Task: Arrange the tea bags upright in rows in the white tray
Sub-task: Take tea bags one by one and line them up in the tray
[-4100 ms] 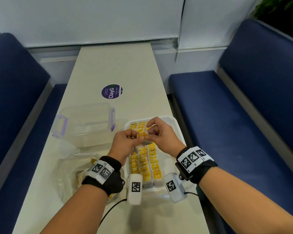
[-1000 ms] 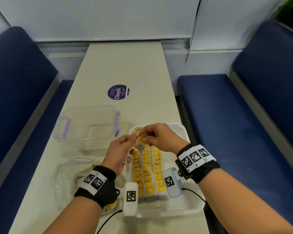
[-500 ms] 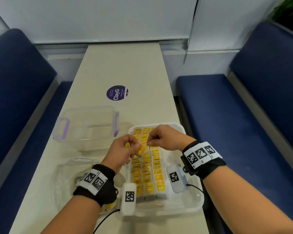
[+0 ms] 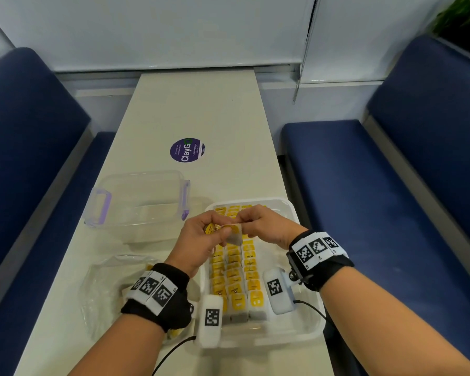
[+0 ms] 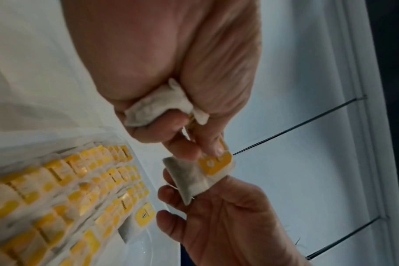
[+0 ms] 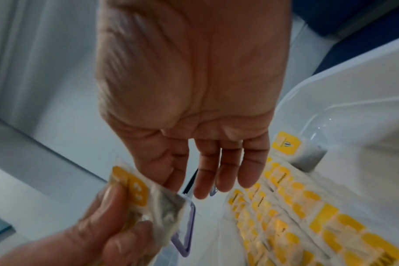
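While pinched at its yellow paper tag by the left hand (image 4: 201, 241) and at its edge by the right hand (image 4: 263, 226), one grey-white tea bag (image 4: 235, 236) hangs above the white plastic tray (image 4: 307, 336). Left palm also grips a second, crumpled bag (image 5: 157, 108). Tray, on the pale table (image 4: 196, 104): yellow-tagged bags (image 4: 235, 275) upright in three rows.

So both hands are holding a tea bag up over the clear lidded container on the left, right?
Not quite. In the head view both hands, left hand and right hand, hold the tea bag over the white tray, not over the clear container, which sits beside it.
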{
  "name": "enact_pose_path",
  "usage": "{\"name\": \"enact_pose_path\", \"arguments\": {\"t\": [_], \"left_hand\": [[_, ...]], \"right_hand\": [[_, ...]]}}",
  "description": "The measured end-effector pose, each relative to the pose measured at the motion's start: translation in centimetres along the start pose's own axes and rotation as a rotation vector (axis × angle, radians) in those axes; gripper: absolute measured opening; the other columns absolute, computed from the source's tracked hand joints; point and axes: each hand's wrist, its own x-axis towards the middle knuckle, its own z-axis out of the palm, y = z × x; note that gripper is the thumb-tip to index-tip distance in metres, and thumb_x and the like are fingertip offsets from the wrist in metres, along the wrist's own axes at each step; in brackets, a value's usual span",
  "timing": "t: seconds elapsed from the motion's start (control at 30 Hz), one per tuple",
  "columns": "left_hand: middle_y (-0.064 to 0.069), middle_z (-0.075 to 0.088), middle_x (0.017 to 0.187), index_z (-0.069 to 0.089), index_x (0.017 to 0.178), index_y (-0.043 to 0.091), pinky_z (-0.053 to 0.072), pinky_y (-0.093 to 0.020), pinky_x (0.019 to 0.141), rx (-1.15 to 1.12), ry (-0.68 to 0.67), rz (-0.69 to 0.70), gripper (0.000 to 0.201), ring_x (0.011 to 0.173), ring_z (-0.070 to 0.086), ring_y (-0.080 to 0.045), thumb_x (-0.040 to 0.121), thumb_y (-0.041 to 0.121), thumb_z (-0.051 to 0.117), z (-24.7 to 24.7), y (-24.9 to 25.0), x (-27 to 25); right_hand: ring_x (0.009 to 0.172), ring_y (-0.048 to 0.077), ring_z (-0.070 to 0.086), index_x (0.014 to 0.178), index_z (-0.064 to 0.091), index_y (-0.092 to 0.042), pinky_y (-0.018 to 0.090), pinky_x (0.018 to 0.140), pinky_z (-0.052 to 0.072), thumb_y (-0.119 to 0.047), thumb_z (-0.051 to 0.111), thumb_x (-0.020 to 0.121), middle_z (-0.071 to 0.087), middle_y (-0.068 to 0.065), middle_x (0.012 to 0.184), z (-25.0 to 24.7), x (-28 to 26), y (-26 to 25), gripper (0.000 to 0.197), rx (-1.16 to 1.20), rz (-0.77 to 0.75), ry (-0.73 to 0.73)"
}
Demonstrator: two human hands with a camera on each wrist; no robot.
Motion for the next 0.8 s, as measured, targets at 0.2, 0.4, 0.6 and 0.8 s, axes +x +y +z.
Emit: {"name": "enact_pose_path", "arguments": {"t": [0.2, 0.4, 0.6, 0.8], "left_hand": [[-0.013, 0.054, 0.063, 0.059, 0.083, 0.011, 0.032, -0.019, 0.039, 0.008, 0.076, -0.046, 0.012, 0.046, 0.048, -0.012, 0.092, 0.006, 0.064, -0.1, -0.9, 0.3], [-0.002, 0.053, 0.056, 0.057, 0.082, 0.011, 0.032, -0.020, 0.039, -0.011, 0.143, -0.069, 0.014, 0.046, 0.049, -0.013, 0.092, 0.012, 0.067, 0.2, -1.3, 0.7], [-0.003, 0.060, 0.066, 0.056, 0.080, 0.012, 0.032, -0.021, 0.041, 0.015, 0.111, -0.145, 0.018, 0.049, 0.054, -0.013, 0.091, 0.017, 0.069, 0.2, -1.4, 0.8], [-0.008, 0.066, 0.080, 0.057, 0.082, 0.009, 0.031, -0.021, 0.040, -0.058, 0.178, -0.247, 0.013, 0.050, 0.049, -0.013, 0.090, 0.008, 0.068, -0.2, -1.8, 0.8]], "right_hand": [[0.076, 0.005, 0.062, 0.091, 0.062, -0.004, 0.021, 0.074, 0.051, -0.001, 0.063, 0.087, 0.066, 0.007, 0.085, 0.1, -0.3, 0.3, 0.005, 0.283, -0.135, 0.191], [0.074, 0.027, 0.058, 0.082, 0.054, -0.007, 0.046, 0.075, 0.053, 0.006, 0.071, 0.079, 0.059, 0.021, 0.079, 1.5, -0.1, 0.8, 0.022, 0.347, -0.285, 0.271], [0.065, 0.017, 0.054, 0.074, 0.058, -0.017, 0.031, 0.063, 0.050, 0.007, 0.065, 0.081, 0.058, 0.002, 0.069, 2.2, 0.6, 1.6, 0.026, 0.320, -0.286, 0.369], [0.069, 0.005, 0.055, 0.089, 0.070, -0.011, 0.013, 0.068, 0.046, -0.001, 0.063, 0.086, 0.061, -0.003, 0.076, 0.2, 2.0, 4.2, 0.013, 0.205, -0.011, 0.710]]}}
